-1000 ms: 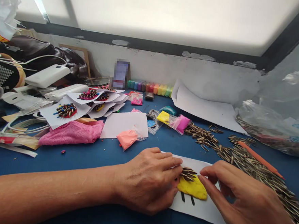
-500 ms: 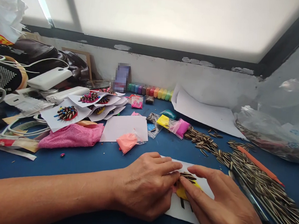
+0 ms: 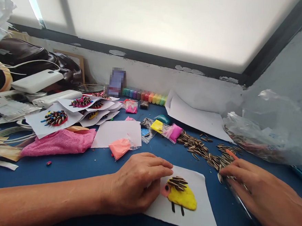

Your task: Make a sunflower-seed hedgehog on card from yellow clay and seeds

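A white sheet [image 3: 201,213] lies before me with a yellow clay body [image 3: 183,199], a pink clay face with a dark eye, and two black legs. Several striped sunflower seeds [image 3: 178,183] are stuck in the top of the yellow clay. My left hand [image 3: 140,184] rests at the sheet's left edge, two fingers reaching over it and the rest loosely bent. Its palm side is hidden. Over the pile of sunflower seeds [image 3: 195,143] at the right is my right hand [image 3: 261,193], thumb and forefinger apart among the seeds.
An orange clay packet [image 3: 120,148], a yellow packet [image 3: 157,126] and a magenta packet [image 3: 172,132] lie behind. A pink cloth [image 3: 61,143] and several seed-covered pictures [image 3: 36,120] are at left. A clear plastic bag [image 3: 265,134] sits at back right.
My right hand has left the clay picture and moved right to the seed pile. My left hand stays at the sheet, no longer pressing by the seeds. The view has shifted slightly.
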Motion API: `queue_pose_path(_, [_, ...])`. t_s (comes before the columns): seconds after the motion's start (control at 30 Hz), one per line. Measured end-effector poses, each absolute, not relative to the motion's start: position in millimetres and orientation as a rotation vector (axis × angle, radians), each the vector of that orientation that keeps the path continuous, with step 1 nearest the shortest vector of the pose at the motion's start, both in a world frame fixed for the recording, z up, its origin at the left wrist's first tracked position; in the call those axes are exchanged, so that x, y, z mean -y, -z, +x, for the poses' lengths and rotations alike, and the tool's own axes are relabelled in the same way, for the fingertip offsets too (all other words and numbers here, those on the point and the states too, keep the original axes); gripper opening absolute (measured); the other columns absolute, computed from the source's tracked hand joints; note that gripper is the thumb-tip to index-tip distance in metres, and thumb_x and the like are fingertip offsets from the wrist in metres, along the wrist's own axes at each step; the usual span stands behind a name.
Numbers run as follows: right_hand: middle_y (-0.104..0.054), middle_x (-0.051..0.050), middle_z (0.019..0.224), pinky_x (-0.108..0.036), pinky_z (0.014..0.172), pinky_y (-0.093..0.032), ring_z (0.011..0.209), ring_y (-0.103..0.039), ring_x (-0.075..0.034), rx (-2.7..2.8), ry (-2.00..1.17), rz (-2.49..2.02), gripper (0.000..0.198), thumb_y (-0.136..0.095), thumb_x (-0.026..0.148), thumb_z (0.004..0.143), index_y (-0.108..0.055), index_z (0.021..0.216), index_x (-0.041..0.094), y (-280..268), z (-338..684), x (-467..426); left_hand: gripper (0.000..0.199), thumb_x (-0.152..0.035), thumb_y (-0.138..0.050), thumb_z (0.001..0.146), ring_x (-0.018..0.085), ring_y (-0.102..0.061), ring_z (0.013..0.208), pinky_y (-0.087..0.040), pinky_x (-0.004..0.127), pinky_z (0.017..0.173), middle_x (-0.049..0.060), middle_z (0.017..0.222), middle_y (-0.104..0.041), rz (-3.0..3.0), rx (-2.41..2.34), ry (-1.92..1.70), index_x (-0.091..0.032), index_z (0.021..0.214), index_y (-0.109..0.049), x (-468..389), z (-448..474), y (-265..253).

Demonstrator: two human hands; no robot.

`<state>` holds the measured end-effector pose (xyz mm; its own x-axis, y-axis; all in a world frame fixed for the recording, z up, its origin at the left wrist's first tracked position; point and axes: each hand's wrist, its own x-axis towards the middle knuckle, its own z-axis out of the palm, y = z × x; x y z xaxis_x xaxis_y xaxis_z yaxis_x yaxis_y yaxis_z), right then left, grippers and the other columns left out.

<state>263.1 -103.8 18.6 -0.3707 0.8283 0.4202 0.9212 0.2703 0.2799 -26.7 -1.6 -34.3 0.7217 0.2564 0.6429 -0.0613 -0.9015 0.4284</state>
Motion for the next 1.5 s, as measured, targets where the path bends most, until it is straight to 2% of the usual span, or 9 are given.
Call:
queue_pose_path(0.1, [-0.077,-0.004,0.081,-0.034,0.048,-0.055,0.07,-0.075,-0.025,2.363,0.608,-1.645,0.027,-0.05,0.022,0.087,-0.076,0.082,0.029,-5,270,105,0.035,-0.003,-0.047,0.085,0.022,-0.069,0.11,-0.056,0.042,0.095,0.014,0.115,-0.073,2.475,-0.128,-1.089,-0.011,0.115,-0.063,1,-26,35])
queue_pose_path(0.23, [-0.075,0.0,0.076,-0.028,0.042,-0.049,0.059,-0.072,-0.019,2.345,0.404,-1.837,0.024,-0.053,0.019,0.083,-0.075,0.083,0.028,4,260,105,0.035,-0.017,-0.051,0.094,0.025,-0.062,0.123,-0.046,0.047,0.11,0.014,0.126,-0.068,2.508,-0.16,-0.886,-0.012,0.129,-0.056,3,-30,31])
queue_pose_path(0.33, [-0.073,-0.002,0.073,-0.028,0.042,-0.049,0.058,-0.071,-0.019,2.274,0.472,-1.853,0.023,-0.05,0.024,0.087,-0.071,0.077,0.027,0,254,106,0.057,-0.033,-0.062,0.094,0.03,-0.05,0.136,-0.036,0.05,0.117,0.016,0.142,-0.057,2.546,-0.171,-0.638,-0.01,0.143,-0.044,5,-33,28])
queue_pose_path(0.43, [-0.07,-0.003,0.067,-0.028,0.036,-0.043,0.048,-0.065,-0.02,2.147,0.642,-1.902,0.027,-0.048,0.031,0.09,-0.066,0.07,0.026,-4,256,108,0.073,-0.038,-0.068,0.091,0.031,-0.042,0.142,-0.033,0.05,0.119,0.016,0.149,-0.05,2.567,-0.173,-0.489,-0.01,0.15,-0.036,4,-34,29])
queue_pose_path(0.57, [-0.058,0.002,0.046,-0.024,0.027,-0.031,0.029,-0.053,-0.016,2.162,0.483,-2.01,0.03,-0.058,0.031,0.087,-0.056,0.058,0.026,-4,265,110,0.074,-0.037,-0.069,0.09,0.031,-0.043,0.142,-0.033,0.049,0.119,0.017,0.15,-0.049,2.575,-0.179,-0.442,-0.009,0.15,-0.035,4,-33,30])
queue_pose_path(0.7, [-0.058,0.001,0.046,-0.023,0.023,-0.029,0.027,-0.05,-0.016,2.144,0.535,-1.99,0.025,-0.059,0.03,0.084,-0.056,0.06,0.026,0,267,108,0.073,-0.037,-0.068,0.091,0.031,-0.042,0.142,-0.032,0.048,0.119,0.017,0.149,-0.049,2.572,-0.174,-0.446,-0.008,0.15,-0.036,4,-33,30])
queue_pose_path(1.03, [-0.069,-0.002,0.068,-0.029,0.039,-0.048,0.054,-0.07,-0.021,2.129,0.569,-2.083,0.019,-0.051,0.023,0.084,-0.064,0.071,0.025,13,262,108,0.07,-0.029,-0.067,0.088,0.029,-0.038,0.145,-0.028,0.048,0.122,0.013,0.152,-0.047,2.546,-0.178,-0.451,-0.011,0.149,-0.039,5,-34,28])
queue_pose_path(1.27, [-0.057,-0.001,0.049,-0.027,0.031,-0.035,0.036,-0.058,-0.019,2.163,0.431,-2.09,0.027,-0.047,0.023,0.084,-0.05,0.058,0.025,7,265,106,0.07,-0.032,-0.064,0.091,0.029,-0.035,0.146,-0.027,0.048,0.122,0.014,0.153,-0.045,2.514,-0.172,-0.386,-0.01,0.151,-0.036,3,-33,26])
queue_pose_path(1.5, [-0.066,-0.001,0.06,-0.025,0.039,-0.048,0.045,-0.064,-0.015,2.014,-0.013,-2.007,0.025,-0.039,0.032,0.092,-0.057,0.075,0.025,-8,228,108,0.072,-0.03,-0.065,0.088,0.029,-0.032,0.147,-0.024,0.044,0.123,0.014,0.154,-0.043,2.498,-0.2,-0.271,-0.01,0.15,-0.037,1,-31,18])
